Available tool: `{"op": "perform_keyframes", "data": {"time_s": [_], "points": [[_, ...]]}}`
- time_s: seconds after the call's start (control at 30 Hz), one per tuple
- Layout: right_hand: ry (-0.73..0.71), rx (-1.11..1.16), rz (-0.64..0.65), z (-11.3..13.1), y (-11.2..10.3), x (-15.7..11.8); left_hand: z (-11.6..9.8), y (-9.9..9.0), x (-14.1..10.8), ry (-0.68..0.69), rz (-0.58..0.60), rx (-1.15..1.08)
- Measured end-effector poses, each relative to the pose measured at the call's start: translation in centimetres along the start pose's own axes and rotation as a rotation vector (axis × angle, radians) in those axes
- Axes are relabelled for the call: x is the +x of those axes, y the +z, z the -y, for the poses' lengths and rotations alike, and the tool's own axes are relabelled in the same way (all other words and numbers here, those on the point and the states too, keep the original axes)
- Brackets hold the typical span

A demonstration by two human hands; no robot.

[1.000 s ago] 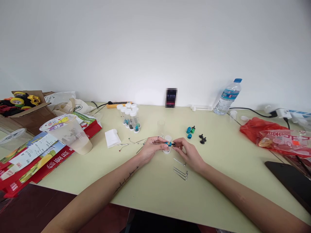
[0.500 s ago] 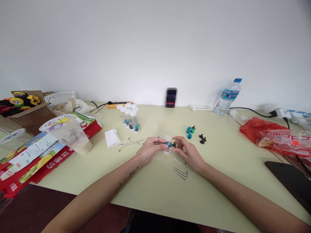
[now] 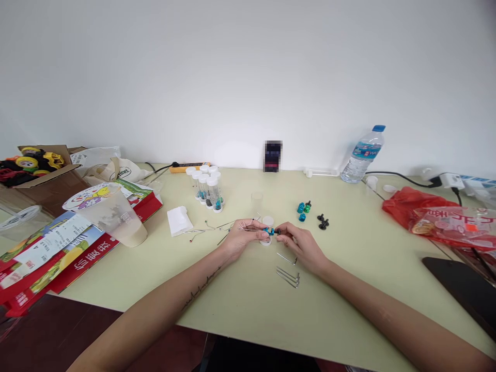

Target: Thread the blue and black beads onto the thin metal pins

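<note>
Between thumb and fingers, my left hand (image 3: 246, 237) grips a small blue part (image 3: 270, 231), and thin metal rods stick out beside its fingers. My right hand (image 3: 297, 242) pinches the black end piece (image 3: 278, 232) of the same part. Behind the hands are a round white lid (image 3: 267, 220) and a clear cup (image 3: 257, 201). L-shaped metal keys (image 3: 287, 277) lie below my right hand. Blue and green parts (image 3: 301, 208) and several black parts (image 3: 323, 222) sit to its right. More thin rods (image 3: 197, 235) lie left of my left hand.
White-capped tubes (image 3: 207, 188) stand at the back left, near a white packet (image 3: 179, 221). A drink cup (image 3: 116, 217) stands on red packaging at the left. A water bottle (image 3: 362, 155), red bag (image 3: 434, 217) and dark phone (image 3: 461, 289) are on the right.
The fingers of my right hand have closed in on the black end piece and are lower and more bunched. My left hand has hardly moved.
</note>
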State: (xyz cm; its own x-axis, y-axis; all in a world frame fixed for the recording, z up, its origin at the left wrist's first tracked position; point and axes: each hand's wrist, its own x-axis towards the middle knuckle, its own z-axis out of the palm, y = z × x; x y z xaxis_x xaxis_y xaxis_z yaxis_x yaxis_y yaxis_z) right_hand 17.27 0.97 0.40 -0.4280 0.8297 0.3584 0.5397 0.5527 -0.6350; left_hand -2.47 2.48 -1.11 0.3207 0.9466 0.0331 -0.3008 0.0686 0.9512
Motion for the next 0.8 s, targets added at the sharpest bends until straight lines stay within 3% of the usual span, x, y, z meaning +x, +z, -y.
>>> {"op": "perform_keyframes", "data": {"time_s": [0.8], "points": [[-0.029, -0.030, -0.038, -0.25, 0.11, -0.11, -0.18, 0.05, -0.09, 0.016, 0.001, -0.001]]}}
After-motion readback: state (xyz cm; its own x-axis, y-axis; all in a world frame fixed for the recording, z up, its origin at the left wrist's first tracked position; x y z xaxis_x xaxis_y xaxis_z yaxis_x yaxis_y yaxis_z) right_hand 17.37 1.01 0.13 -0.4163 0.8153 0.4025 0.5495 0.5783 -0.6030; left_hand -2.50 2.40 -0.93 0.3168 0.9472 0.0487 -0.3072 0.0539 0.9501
